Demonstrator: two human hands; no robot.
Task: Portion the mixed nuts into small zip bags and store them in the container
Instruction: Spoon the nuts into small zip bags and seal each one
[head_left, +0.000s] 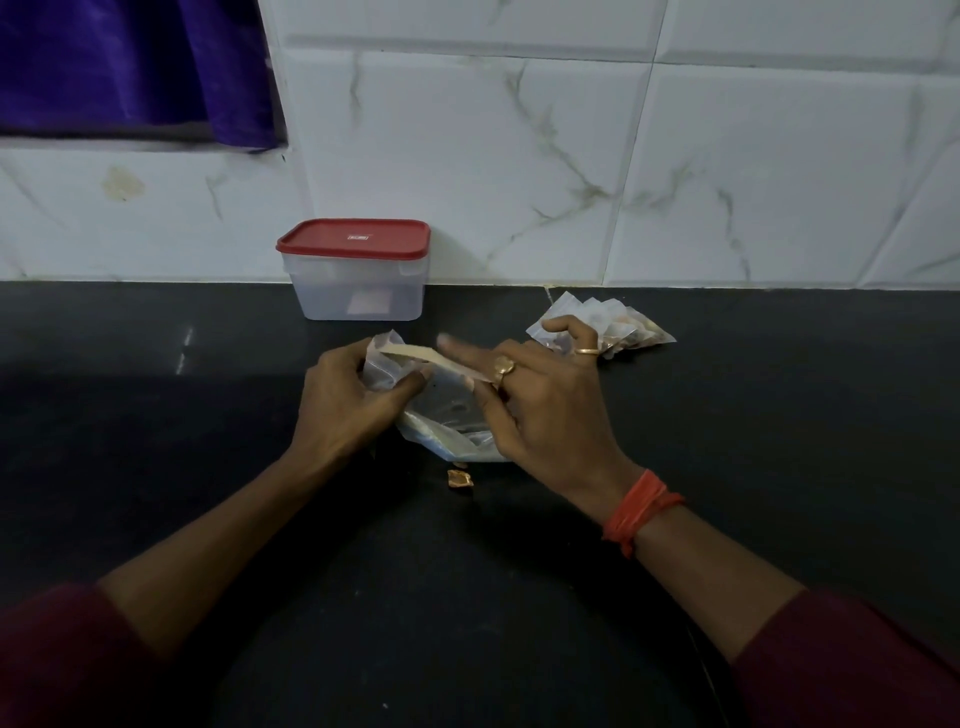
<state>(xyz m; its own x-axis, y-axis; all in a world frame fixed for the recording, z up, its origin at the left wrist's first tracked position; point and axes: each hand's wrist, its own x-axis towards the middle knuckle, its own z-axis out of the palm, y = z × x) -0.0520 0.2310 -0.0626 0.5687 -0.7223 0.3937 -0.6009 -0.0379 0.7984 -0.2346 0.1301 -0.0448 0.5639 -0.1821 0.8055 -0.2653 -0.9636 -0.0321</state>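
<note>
Left hand (349, 402) and right hand (548, 415) both pinching clear bag (448, 418) mid-frame, lidded container (356, 273) behind, filled bags (626, 328) centre right

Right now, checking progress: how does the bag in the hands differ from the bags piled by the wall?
The held bag is larger and gripped by the left hand and right hand; the piled bags are smaller and lie on the counter. The held bag looks nearly empty; the piled bags show nuts. All are clear plastic.
</note>
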